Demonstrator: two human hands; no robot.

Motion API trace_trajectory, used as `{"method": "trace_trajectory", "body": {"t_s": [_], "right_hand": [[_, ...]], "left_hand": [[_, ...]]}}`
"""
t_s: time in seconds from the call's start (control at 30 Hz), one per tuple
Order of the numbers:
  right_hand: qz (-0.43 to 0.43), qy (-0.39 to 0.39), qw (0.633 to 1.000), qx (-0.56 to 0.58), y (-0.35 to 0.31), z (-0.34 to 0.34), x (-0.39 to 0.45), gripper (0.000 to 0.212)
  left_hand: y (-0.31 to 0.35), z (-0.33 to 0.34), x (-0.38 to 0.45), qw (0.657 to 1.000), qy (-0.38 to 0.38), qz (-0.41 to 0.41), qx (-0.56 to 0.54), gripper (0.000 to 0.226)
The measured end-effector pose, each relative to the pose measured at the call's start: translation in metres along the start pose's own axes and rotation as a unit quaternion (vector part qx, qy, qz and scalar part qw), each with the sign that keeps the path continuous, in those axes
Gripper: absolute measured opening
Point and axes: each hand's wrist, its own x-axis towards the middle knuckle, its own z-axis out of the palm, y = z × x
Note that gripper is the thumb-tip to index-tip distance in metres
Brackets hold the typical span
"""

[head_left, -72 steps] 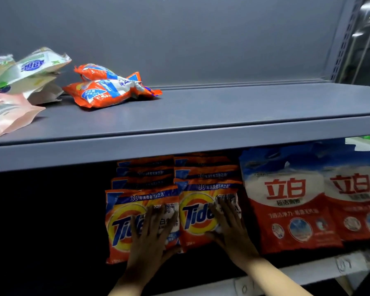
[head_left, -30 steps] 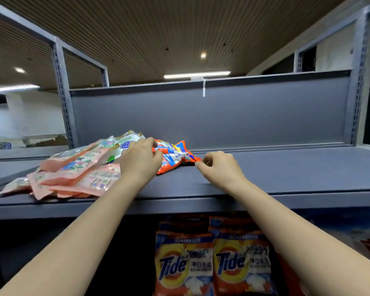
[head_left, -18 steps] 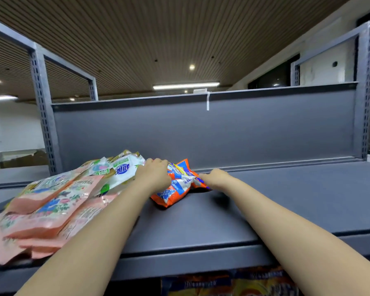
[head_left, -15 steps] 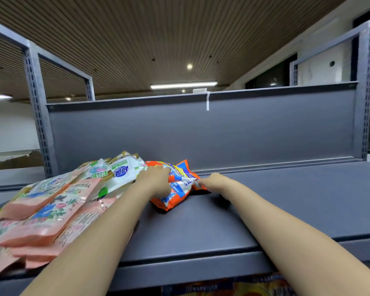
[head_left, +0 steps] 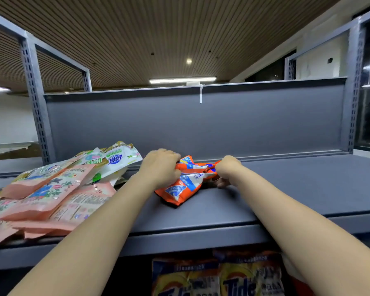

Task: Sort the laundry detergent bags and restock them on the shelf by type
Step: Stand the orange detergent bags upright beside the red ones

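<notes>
Since half a second ago I note both hands closed tighter: left hand (head_left: 160, 167) and right hand (head_left: 226, 168) each grip the two orange bags (head_left: 183, 185) on the top shelf (head_left: 286, 189). Two Tide bags (head_left: 218, 278) below; pink and white bags (head_left: 51, 189) left, uncounted.

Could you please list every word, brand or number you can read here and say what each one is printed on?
"Tide": on the right-hand yellow and orange bag on the lower shelf.
Blue logo, mirrored and blurred: on the white and green bag.
White and blue panels, unreadable: on the orange bags gripped by the left hand and right hand.
Small print, too blurred: on the pink bags.
</notes>
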Motion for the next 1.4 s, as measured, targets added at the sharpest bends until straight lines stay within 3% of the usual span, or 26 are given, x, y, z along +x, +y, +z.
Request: {"method": "trace_trajectory", "body": {"t_s": [0.13,0.23,0.33,0.4,0.5,0.57,0.67,0.8,0.9,1.03,1.1,1.23,1.3,1.4], "right_hand": [[-0.022,0.069,0.995,0.069,0.029,-0.03,-0.004,0.014],[-0.043,0.136,0.988,0.059,0.046,-0.049,-0.009,0.028],[-0.05,0.094,0.99,0.091,0.059,-0.06,-0.014,0.022],[-0.014,0.044,0.992,0.119,0.065,-0.066,-0.02,0.016],[0.018,-0.043,0.979,0.198,0.069,-0.072,-0.047,0.006],[0.021,-0.069,0.973,0.217,0.07,-0.07,-0.052,0.005],[-0.021,-0.004,0.98,0.199,0.07,-0.061,-0.041,0.013],[-0.153,0.05,0.97,0.18,0.067,-0.054,-0.03,0.007],[-0.271,0.104,0.948,0.129,0.053,-0.062,-0.053,0.011],[-0.354,0.148,0.918,0.096,0.042,-0.064,-0.06,0.022],[-0.356,0.161,0.913,0.117,0.044,-0.063,-0.059,0.023],[-0.295,0.228,0.899,0.228,0.054,-0.073,-0.058,0.019],[-0.272,0.232,0.89,0.284,0.063,-0.079,-0.057,0.017],[-0.243,0.195,0.878,0.364,0.075,-0.083,-0.062,0.026]], "left_hand": [[0.05,-0.023,-0.013,0.998,0.047,0.025,-0.042,0.025],[0.09,-0.042,-0.019,0.991,-0.015,-0.001,-0.13,0.042],[0.099,-0.053,-0.017,0.937,-0.133,-0.076,-0.315,0.07],[0.086,-0.049,-0.018,0.913,-0.126,-0.166,-0.352,0.086],[0.063,-0.039,-0.021,0.896,-0.115,-0.302,-0.306,0.057],[0.057,-0.04,-0.022,0.865,-0.127,-0.335,-0.352,0.035],[0.059,-0.052,-0.025,0.807,-0.154,-0.366,-0.438,0.021],[0.054,-0.059,-0.029,0.743,-0.184,-0.418,-0.49,0.02],[0.047,-0.061,-0.029,0.71,-0.135,-0.424,-0.546,0.018],[0.034,-0.056,-0.034,0.623,-0.089,-0.429,-0.648,0.026],[0.026,-0.05,-0.036,0.597,-0.015,-0.428,-0.679,0.027],[0.012,-0.047,-0.05,0.633,0.221,-0.44,-0.598,0.036],[0.01,-0.042,-0.063,0.619,0.255,-0.438,-0.6,0.038],[0.012,-0.031,-0.077,0.558,0.24,-0.454,-0.652,0.051]]}}
